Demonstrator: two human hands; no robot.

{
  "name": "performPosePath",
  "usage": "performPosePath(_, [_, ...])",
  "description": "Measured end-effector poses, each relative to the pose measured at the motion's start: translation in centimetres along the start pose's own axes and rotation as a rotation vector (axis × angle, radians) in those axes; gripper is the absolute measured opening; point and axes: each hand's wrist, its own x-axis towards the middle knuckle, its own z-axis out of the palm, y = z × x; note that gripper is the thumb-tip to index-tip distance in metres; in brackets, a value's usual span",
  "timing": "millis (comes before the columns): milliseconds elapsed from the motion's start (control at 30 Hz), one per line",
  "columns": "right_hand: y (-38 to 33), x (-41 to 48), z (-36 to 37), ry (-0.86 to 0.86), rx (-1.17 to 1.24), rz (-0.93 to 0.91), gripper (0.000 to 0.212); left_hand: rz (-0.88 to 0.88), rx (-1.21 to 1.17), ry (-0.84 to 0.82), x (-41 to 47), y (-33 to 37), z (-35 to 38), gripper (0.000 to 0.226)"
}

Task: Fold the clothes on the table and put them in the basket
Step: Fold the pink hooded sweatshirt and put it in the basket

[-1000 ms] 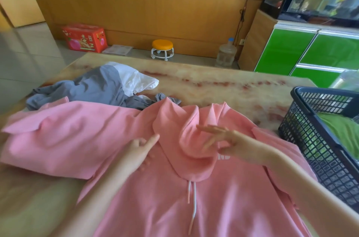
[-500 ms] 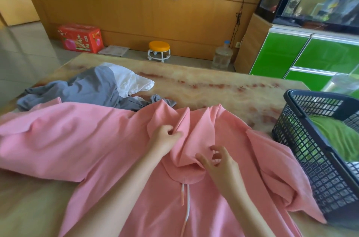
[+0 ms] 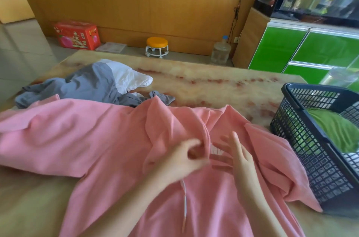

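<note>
A pink hoodie (image 3: 108,139) lies spread across the near half of the marble table (image 3: 213,89), its hood bunched at the middle and a white drawstring hanging down. My left hand (image 3: 186,157) pinches the hood's edge with curled fingers. My right hand (image 3: 239,155) lies beside it with straight fingers on the white lettering on the chest. A grey garment (image 3: 87,87) and a white one (image 3: 128,75) sit crumpled behind the hoodie at the left. A dark mesh basket (image 3: 303,145) at the right holds a green garment (image 3: 336,130).
The hoodie's right sleeve is bunched against the basket's wall. Beyond the table stand a red box (image 3: 75,35), an orange stool (image 3: 157,46) and a water jug (image 3: 221,50) on the floor. Green cabinets (image 3: 310,50) are at the right.
My left hand has pulled the hood's edge down and to the right, uncovering white lettering. My right hand has let go of the hood and straightened its fingers.
</note>
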Motion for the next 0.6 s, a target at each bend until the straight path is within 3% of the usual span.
performPosePath(67, [-0.2,0.4,0.0,-0.044,-0.062,0.028,0.038,0.017,0.158,-0.19,-0.5,-1.5,1.6,0.019])
performPosePath(133, [0.4,0.6,0.3,-0.062,-0.255,0.041,0.043,-0.035,0.19,-0.271,-1.1,-2.2,1.7,0.021])
performPosePath(200, [1.8,0.9,0.6,-0.061,-0.525,-0.016,0.041,-0.06,0.142,-0.186,-1.0,-2.4,0.5,0.009])
performPosePath(233, [2.6,1.1,0.6,-0.056,-0.586,-0.043,0.031,-0.066,0.121,-0.049,-0.8,-2.6,-0.5,0.011])
performPosePath(300, [3.5,1.2,0.6,-0.032,-0.497,-0.034,0.007,-0.091,0.091,0.348,-0.2,-3.2,-3.0,0.01])
performPosePath(333, [3.9,1.3,0.5,-0.005,-0.439,-0.025,0.008,-0.113,0.178,0.502,0.0,-3.7,-4.1,0.001])
performPosePath(367, [4.2,1.4,0.3,0.041,-0.391,-0.038,0.011,-0.169,0.293,0.576,-0.1,-4.0,-4.8,0.012])
performPosePath(467, [3.8,1.5,0.2,0.103,-0.221,-0.006,0.009,-0.396,0.281,0.409,-0.9,-6.0,-4.6,0.037])
performPosePath(600, [0.9,2.2,1.2,0.038,0.052,0.023,0.014,-0.392,-0.058,0.296,-2.3,-6.3,-2.9,0.027])
